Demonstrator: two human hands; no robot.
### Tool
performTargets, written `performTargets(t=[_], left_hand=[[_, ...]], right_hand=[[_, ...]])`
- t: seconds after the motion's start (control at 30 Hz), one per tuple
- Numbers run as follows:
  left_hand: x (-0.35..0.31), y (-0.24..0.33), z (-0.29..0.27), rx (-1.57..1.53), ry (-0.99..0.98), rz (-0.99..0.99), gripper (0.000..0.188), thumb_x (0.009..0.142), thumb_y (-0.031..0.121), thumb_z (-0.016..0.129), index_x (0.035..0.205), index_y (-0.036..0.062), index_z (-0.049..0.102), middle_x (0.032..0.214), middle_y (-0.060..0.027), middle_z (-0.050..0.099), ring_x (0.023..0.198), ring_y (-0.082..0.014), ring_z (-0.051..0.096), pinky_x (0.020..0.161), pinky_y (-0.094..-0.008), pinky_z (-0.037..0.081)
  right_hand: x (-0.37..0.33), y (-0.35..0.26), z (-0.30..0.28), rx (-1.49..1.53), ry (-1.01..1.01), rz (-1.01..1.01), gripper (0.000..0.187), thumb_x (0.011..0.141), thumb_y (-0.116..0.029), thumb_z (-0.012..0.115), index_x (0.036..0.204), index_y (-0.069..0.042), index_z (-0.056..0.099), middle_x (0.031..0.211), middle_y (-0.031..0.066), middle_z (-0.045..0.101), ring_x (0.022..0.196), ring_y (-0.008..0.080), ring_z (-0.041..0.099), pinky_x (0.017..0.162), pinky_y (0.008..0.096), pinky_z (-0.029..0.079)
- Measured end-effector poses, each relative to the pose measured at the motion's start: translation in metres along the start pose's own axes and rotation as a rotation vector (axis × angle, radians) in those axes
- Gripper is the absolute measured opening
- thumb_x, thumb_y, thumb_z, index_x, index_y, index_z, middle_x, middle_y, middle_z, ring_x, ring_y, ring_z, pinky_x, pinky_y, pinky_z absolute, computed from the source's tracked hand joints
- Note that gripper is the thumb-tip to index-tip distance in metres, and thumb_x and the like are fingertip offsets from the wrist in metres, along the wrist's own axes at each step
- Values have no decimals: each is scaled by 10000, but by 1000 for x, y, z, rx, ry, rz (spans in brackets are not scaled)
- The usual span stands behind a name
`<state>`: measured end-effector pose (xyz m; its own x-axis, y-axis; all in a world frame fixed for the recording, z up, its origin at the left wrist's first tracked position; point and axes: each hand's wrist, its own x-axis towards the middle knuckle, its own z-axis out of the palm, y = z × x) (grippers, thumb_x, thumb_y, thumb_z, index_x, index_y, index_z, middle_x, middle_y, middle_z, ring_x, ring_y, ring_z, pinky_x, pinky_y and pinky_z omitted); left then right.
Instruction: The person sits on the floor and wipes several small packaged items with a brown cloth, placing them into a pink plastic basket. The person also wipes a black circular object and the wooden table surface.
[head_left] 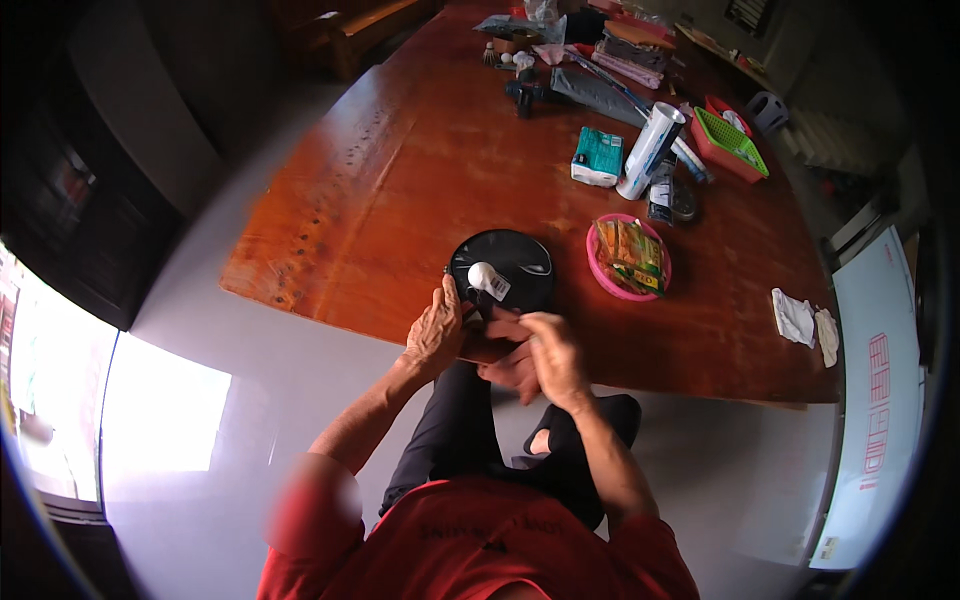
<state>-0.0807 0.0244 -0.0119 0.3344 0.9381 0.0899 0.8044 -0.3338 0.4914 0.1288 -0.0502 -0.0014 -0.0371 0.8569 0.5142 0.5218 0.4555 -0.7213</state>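
A black, round, shallow pan (pixel 520 250) rests near the front edge of the wooden table. A white tag (pixel 495 287) with a barcode shows on it, beside a bright white rounded patch whose kind I cannot make out. My left hand (pixel 438 325) grips the pan's near left rim, its thumb partly hidden. At the pan's near right side is my right hand (pixel 553 355), smeared by motion; its fingers are too blurred to read, and whether it touches the pan is unclear.
Right of the pan stands a pink basket (pixel 594 262) of yellow-orange packets. Farther off are a teal-and-white tissue pack (pixel 597 158), a white cylinder (pixel 652 150), a dark bottle (pixel 660 190) and a green basket (pixel 728 140). White cloths (pixel 793 318) lie at the right edge.
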Motion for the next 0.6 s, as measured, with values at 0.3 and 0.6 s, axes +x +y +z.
performTargets(t=[0.3, 0.6], left_hand=[[18, -4, -22, -382, -22, 40, 797, 693, 216, 832, 1358, 3, 449, 1100, -197, 637, 1009, -318, 648, 868, -392, 521], [-18, 2, -56, -568, -45, -127, 777, 665, 225, 859, 1314, -19, 508, 1030, -111, 642, 912, -195, 651, 751, -323, 549]], right_hand=[[42, 13, 11, 216, 314, 351, 395, 1051, -263, 432, 1356, -16, 481, 1136, 121, 609, 1079, 203, 569, 898, 305, 473], [131, 27, 18, 330, 145, 217, 370, 1008, -310, 449, 1185, -4, 556, 1032, 177, 612, 998, 294, 599, 871, 374, 456]])
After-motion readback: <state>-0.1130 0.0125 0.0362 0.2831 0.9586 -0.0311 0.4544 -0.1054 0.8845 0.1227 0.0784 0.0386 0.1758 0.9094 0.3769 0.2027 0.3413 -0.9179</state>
